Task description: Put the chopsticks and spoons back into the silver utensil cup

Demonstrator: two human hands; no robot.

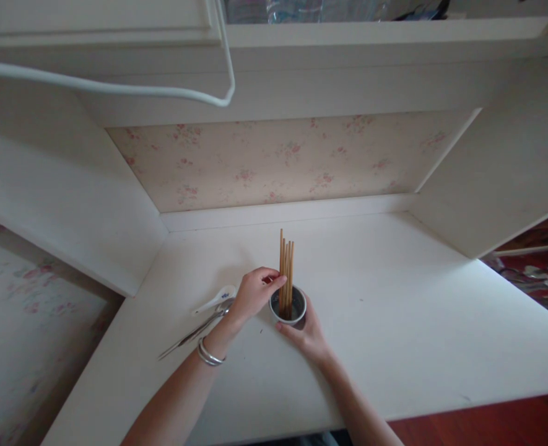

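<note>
Several wooden chopsticks (289, 266) stand upright in a round cup (274, 311) with a pale rim and a dark inside. From the left, my left hand (252, 292) pinches the leftmost chopstick, which rises a little above the others. Whether its fingers also touch a neighbouring stick I cannot tell. My right hand (311, 337) is wrapped round the cup's right and near side, thumb at the front. Left of my left hand lie a white spoon (213, 301) with a blue mark and some slim metal utensils (194, 331), partly hidden by that hand.
The white tabletop (394, 322) has side panels and a flowered back wall (255, 164). Overhead are a shelf (371, 34) holding clear plastic items and a white bent rod (162, 91) at upper left. A red floor (487, 421) shows past the near right edge.
</note>
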